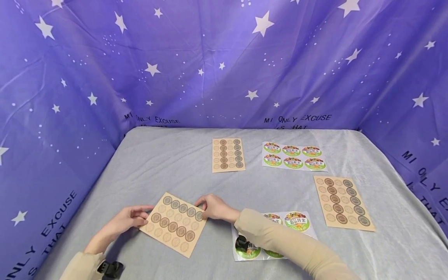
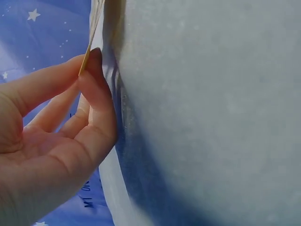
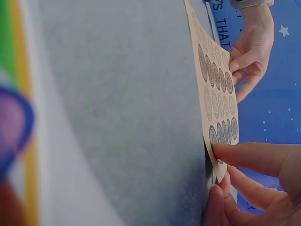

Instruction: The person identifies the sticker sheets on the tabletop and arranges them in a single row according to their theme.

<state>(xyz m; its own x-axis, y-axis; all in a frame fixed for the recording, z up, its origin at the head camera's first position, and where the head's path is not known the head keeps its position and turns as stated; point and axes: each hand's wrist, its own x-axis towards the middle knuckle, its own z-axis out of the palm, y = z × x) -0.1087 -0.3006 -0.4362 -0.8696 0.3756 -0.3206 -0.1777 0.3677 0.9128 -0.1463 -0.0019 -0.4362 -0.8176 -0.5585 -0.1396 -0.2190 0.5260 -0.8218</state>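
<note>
A tan sticker sheet (image 1: 174, 224) with rows of round dark and pale seals is held at a slant between both hands at the front left of the table. My left hand (image 1: 126, 222) pinches its left edge between thumb and fingers; the left wrist view shows that sheet edge-on in the pinch. Its upper right corner is pinched by my right hand (image 1: 217, 207), thumb on the printed face in the right wrist view. Under the right forearm lies a white sheet of round fruit stickers (image 1: 296, 222), partly covered by the sleeve.
Farther back lie another tan sticker sheet (image 1: 229, 154) and a second fruit sticker sheet (image 1: 294, 156). One more tan sheet (image 1: 344, 203) rests at the right. A grey cloth (image 1: 168, 159) covers the table, and a purple starry curtain (image 1: 224, 62) surrounds its back and sides.
</note>
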